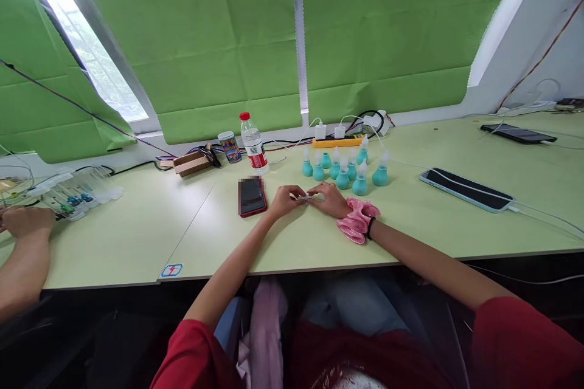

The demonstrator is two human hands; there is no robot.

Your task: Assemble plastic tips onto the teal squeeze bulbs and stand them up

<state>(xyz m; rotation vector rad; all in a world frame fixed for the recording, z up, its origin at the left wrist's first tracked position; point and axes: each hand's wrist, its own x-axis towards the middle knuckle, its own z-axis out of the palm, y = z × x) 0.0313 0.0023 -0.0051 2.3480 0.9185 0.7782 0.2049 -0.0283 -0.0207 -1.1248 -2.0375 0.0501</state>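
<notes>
My left hand and my right hand meet low over the table, fingertips pinched on a small, thin whitish piece between them. Its kind is too small to make out, and the fingers partly hide it. Just beyond my right hand stand several teal squeeze bulbs, most with a clear pointed tip. One bulb at the back shows no tip. A pink scrunchie and a black band circle my right wrist. Left of my left hand lies a red-cased phone.
Behind are a water bottle, a printed can, a cardboard box and a yellow power strip. A charging phone with its cable lies right. At far left, another person's hand is near clear plastic parts.
</notes>
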